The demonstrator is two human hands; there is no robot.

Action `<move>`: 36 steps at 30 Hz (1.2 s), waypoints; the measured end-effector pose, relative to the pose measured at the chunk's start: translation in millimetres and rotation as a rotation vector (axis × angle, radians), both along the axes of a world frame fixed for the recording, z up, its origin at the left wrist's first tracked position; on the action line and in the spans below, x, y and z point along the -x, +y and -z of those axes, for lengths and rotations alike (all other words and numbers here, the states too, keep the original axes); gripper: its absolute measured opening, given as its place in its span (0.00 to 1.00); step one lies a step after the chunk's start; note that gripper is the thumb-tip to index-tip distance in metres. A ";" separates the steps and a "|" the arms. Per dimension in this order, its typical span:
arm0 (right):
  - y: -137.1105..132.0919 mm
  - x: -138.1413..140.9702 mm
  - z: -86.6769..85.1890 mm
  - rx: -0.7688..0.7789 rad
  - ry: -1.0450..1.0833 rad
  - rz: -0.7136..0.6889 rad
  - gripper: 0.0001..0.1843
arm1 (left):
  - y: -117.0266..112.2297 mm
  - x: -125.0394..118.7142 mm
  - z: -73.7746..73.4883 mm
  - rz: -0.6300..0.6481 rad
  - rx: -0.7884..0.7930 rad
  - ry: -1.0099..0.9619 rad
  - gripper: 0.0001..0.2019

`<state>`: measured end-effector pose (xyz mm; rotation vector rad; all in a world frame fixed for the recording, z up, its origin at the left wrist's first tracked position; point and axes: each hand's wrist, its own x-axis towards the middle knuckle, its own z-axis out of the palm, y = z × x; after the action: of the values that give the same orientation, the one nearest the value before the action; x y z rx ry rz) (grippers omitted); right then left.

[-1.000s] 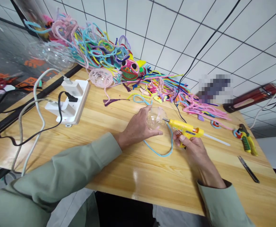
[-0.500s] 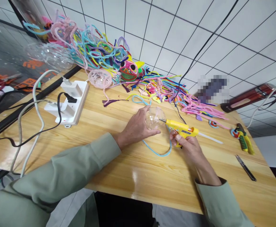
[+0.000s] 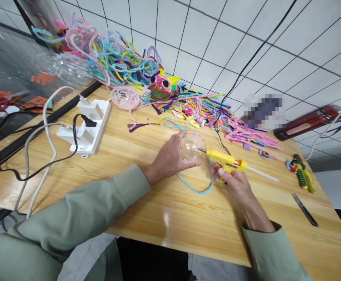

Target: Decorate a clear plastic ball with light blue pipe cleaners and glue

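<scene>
My left hand (image 3: 173,155) grips a clear plastic ball (image 3: 191,143) from its left side, thumb below and fingers above. In my right hand (image 3: 231,177) is a yellow hot glue gun (image 3: 223,158), its fingers wrapped round the handle. A white glue stick (image 3: 262,173) sticks out of the gun's rear. The metal nozzle points left and lies at the ball's surface; whether it touches cannot be made out. A light blue pipe cleaner (image 3: 192,189) curves over the table below the ball, with another looped part behind it.
A white power strip (image 3: 98,128) with plugs and cables stands at left. Colourful pipe cleaners (image 3: 123,62) are heaped along the wall, beside a decorated ball with eyes (image 3: 160,86). Pliers (image 3: 303,175), a utility knife (image 3: 305,210) and a red flask (image 3: 311,123) lie at right.
The whole view has shifted very slightly. Both hands, the ball and the glue gun keep nearly the same positions relative to one another.
</scene>
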<state>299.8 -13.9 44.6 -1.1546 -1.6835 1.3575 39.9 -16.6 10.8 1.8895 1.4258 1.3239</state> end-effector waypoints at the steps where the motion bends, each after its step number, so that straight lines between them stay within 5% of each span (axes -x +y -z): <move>1: 0.0 -0.8 -0.1 -0.013 -0.009 0.002 0.22 | 0.1 0.2 0.1 0.003 -0.012 0.003 0.55; 36: 2.5 -2.8 0.8 -0.019 -0.082 0.040 0.26 | 1.7 0.3 2.5 0.009 -0.108 0.069 0.51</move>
<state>302.5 -11.4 43.8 -1.2414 -1.7181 1.2826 39.6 -14.9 8.3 2.0274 1.4025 1.3684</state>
